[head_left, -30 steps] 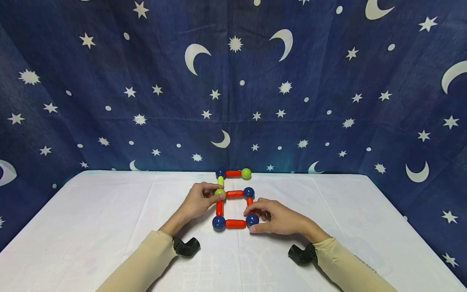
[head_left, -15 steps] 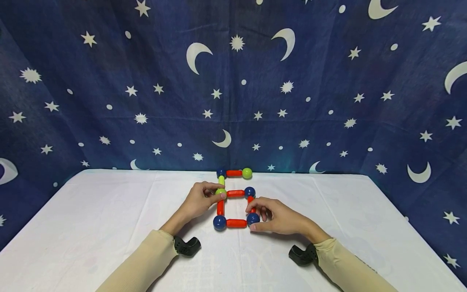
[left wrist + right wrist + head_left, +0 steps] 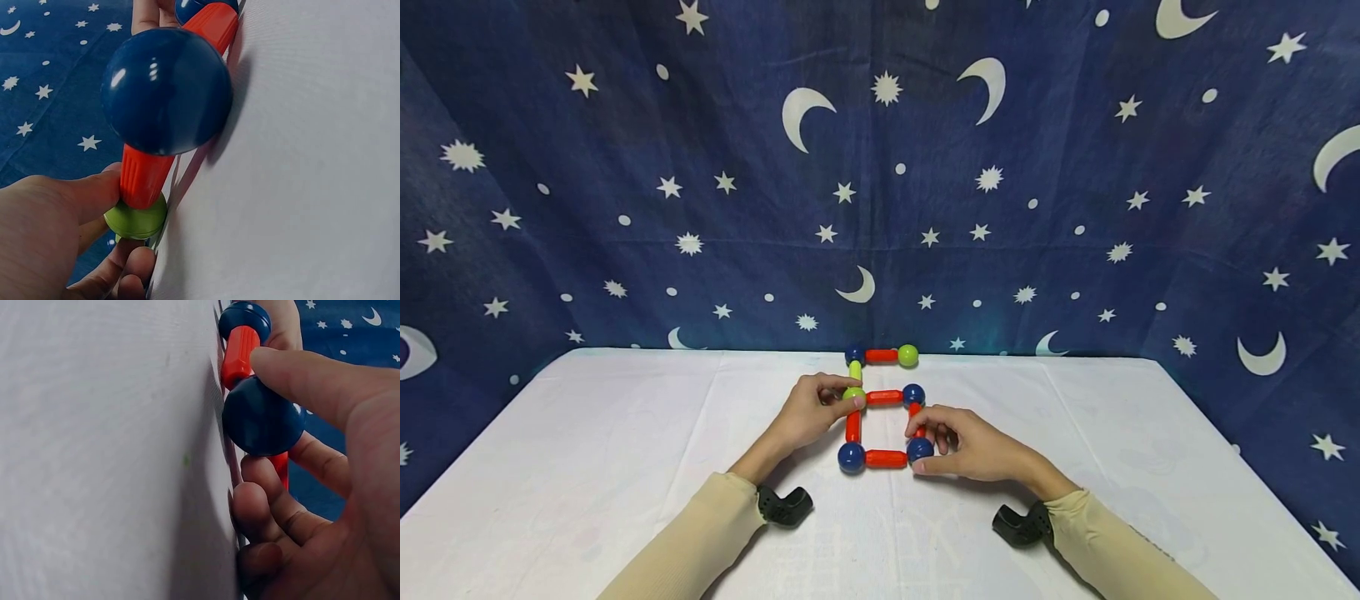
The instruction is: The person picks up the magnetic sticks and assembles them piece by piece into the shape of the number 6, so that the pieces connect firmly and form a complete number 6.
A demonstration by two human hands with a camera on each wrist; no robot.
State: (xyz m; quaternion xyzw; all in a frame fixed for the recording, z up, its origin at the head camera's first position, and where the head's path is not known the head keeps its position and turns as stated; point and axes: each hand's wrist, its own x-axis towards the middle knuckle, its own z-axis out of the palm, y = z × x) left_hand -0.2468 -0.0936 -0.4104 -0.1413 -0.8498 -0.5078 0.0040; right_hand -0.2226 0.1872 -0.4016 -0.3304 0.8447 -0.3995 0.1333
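A flat figure of red and light-green rods joined by blue and green balls lies on the white cloth; its near part forms a square. My left hand (image 3: 805,412) pinches the green ball (image 3: 852,398) at the square's far left corner. At the near right corner, my right hand (image 3: 977,446) holds a blue ball (image 3: 259,419) between thumb and fingers, partly covering the right red rod (image 3: 915,412). The near left blue ball (image 3: 167,90) and near red rod (image 3: 886,459) are untouched. Beyond the left hand, a light-green rod (image 3: 855,372) leads to another blue ball (image 3: 854,355).
From that far blue ball, a red rod (image 3: 882,356) runs right to a green ball (image 3: 907,356) near the table's far edge. A dark blue curtain (image 3: 880,208) with moons and stars hangs behind the white-covered table (image 3: 625,442). Black wrist devices (image 3: 786,507) sit below both hands.
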